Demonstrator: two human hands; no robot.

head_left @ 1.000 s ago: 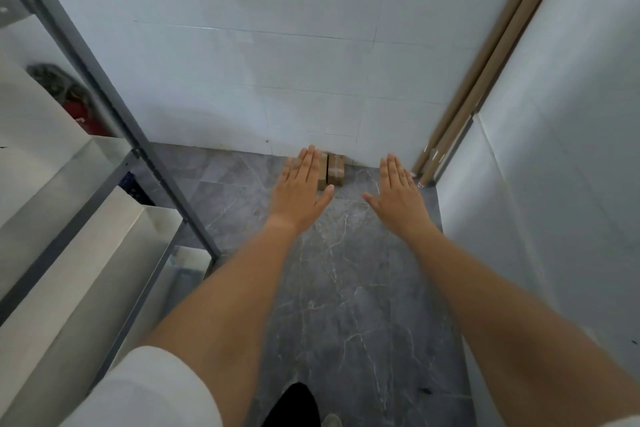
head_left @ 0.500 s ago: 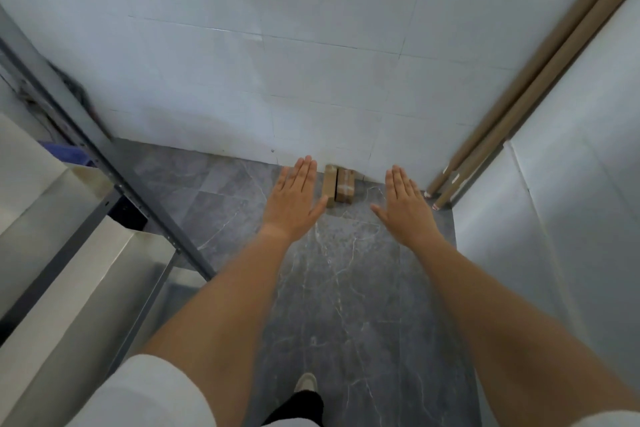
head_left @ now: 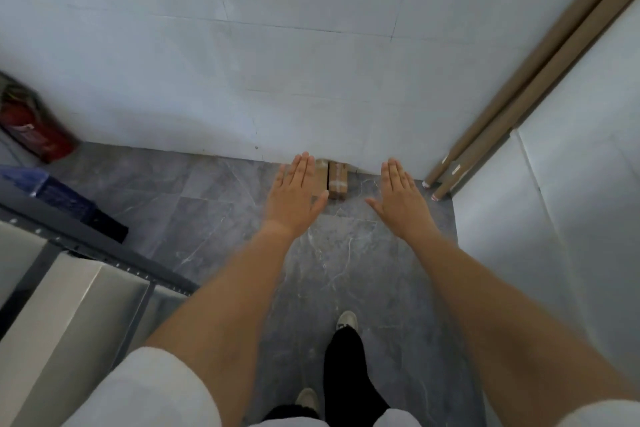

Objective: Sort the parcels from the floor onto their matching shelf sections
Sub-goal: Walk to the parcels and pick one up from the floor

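Cardboard parcels stand on the floor against the wall, ahead between my hands, long sides running away from me. Left hand looks nearer, overlapping them in view; right hand is apart; both flat, holding nothing.

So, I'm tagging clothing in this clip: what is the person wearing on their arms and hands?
Both forearms are bare. The left hand and right hand wear no gloves, rings or watch. Short white sleeves end near the elbows, at the bottom edge of the frame.
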